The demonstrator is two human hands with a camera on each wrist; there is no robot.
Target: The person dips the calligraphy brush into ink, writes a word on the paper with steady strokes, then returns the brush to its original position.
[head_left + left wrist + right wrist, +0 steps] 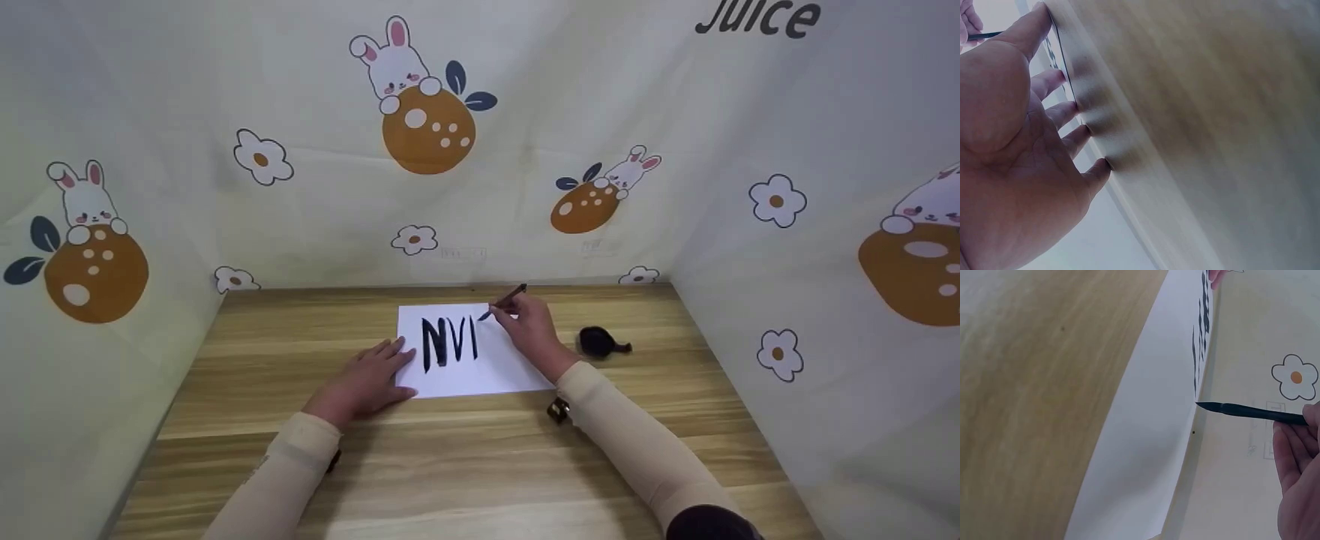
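A white sheet of paper (450,384) lies on the wooden table and bears thick black letters (450,341) reading "NVI". My right hand (531,330) pinches a dark brush (504,301) over the sheet's upper part, its tip right beside the top of the last stroke. In the right wrist view the pointed bristles (1208,406) of the brush sit close by the end of that stroke. Fingers spread, my left hand (371,379) rests on the paper's left edge; the left wrist view shows its straight fingertips (1100,169) along that edge.
To the right of the paper stands a small black dish (598,342) with a short handle. Around the wooden table (450,480) hang pale cloth walls (315,202) printed with rabbits, oranges and flowers. A dark wrist device (558,410) shows under the right sleeve.
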